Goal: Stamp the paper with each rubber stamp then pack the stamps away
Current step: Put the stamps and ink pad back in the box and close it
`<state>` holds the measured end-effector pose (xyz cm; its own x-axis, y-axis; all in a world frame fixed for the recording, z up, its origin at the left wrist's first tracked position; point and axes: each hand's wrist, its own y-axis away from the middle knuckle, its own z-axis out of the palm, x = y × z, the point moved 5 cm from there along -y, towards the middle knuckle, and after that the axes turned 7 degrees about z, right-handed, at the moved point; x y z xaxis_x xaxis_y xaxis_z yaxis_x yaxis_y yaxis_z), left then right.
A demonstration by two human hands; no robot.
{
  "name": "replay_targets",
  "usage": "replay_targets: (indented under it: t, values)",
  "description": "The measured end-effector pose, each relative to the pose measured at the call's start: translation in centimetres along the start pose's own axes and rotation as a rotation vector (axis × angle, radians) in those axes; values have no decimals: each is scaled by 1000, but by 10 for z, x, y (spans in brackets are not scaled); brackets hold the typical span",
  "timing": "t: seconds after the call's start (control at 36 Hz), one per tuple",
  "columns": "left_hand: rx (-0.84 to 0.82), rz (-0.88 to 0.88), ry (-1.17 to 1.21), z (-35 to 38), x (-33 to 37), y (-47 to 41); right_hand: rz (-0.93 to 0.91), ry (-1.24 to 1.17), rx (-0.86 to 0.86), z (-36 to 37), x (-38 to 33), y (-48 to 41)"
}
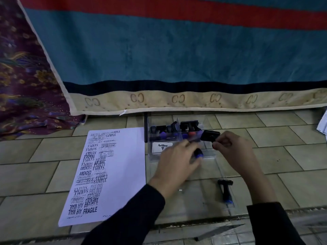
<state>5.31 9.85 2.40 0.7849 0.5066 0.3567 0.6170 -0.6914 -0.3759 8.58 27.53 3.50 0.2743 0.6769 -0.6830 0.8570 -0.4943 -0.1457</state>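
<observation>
- Down on the tiled floor point(35, 174), seen from my head camera, a sheet of paper point(122, 174) lies to my left, its left half crowded with dark stamp prints (SAMPLE, FRAGILE, AIR MAIL, AMENDED, FAX OUT among them).
- Just right of the paper stands a clear plastic box point(208, 157) with a white Artline label point(162, 145) at its front; a row of stamps point(177, 129) with black, blue and one red part stands in its far half.
- My left hand point(177, 161) is over the near part of the box, fingers curled shut around a stamp with a dark handle and blue end point(198, 153), which pokes out on the right of my fist.
- My right hand point(231, 147) is at the box's right edge, thumb and fingertips pinched on a black stamp point(210, 135) held with its flat black block turned toward the row in the box.
- One more stamp with a black head and blue tip point(225, 190) lies on its side nearer to me, between my forearms and apart from both hands; it seems to rest on a clear lid point(203, 197) (hard to make out against the tiles).
- Both my sleeves point(127, 220) are dark.
- Beyond the box hangs a striped blue, red and cream cloth point(177, 50), with a purple flowered fabric point(23, 85) at far left.
</observation>
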Motion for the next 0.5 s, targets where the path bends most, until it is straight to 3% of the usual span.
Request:
replay_targets:
  t: [0.22,0.5]
  values:
    - [-57,-90,-110,15,-36,-34,12,100,-12,32,0,-22]
    - [-68,-82,-128,33,-38,-43,21,189,-4,43,2,-21]
